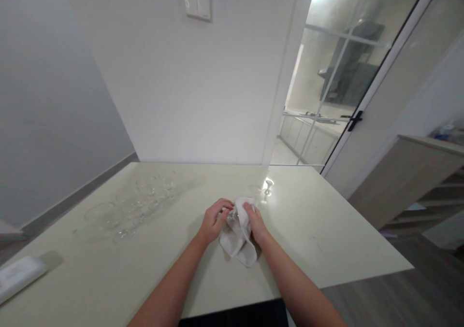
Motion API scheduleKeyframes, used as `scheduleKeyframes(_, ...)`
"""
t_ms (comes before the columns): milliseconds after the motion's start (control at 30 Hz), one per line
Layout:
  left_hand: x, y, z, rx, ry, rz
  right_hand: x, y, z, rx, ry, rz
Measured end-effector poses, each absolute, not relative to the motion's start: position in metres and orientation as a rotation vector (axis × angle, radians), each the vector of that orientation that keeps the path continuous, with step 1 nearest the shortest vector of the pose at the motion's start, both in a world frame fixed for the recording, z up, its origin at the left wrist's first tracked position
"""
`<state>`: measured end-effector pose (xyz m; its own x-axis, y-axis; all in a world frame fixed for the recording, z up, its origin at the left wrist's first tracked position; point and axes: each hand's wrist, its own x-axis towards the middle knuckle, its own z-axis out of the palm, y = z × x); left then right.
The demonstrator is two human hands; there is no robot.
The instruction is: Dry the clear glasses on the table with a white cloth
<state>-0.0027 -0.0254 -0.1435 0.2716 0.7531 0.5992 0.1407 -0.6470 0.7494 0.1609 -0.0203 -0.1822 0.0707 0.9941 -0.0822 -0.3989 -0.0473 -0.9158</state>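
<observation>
Near the middle of the table, a white cloth (237, 237) hangs in loose folds from my hands. My right hand (255, 220) is closed on its upper part, thumb on top. A clear glass (233, 216) shows partly between the cloth and my left hand (214, 218), whose fingers are curled round it. The cloth and fingers hide most of this glass, so its full shape cannot be made out. Just beyond my hands, another small clear glass (267, 188) stands on the table, with a bright reflection around it.
Several clear glasses (145, 204) are grouped on the left of the pale table (308, 211). A white packet (20, 274) lies at the near left edge. Behind the table rises a white wall (188, 90); a glazed door (326, 90) and wooden shelf unit (409, 182) are right.
</observation>
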Motion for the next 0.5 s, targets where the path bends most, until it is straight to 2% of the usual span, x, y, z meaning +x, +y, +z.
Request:
scheduleKeyframes(267,0.002,-0.008,-0.15,1.227,1.052,1.298,0.161,-0.032,-0.176,-0.965,-1.121,1.127)
scheduleKeyframes(500,-0.001,-0.026,-0.144,1.988,0.797,1.474,0.161,-0.023,-0.185,-1.021,-0.811,1.311)
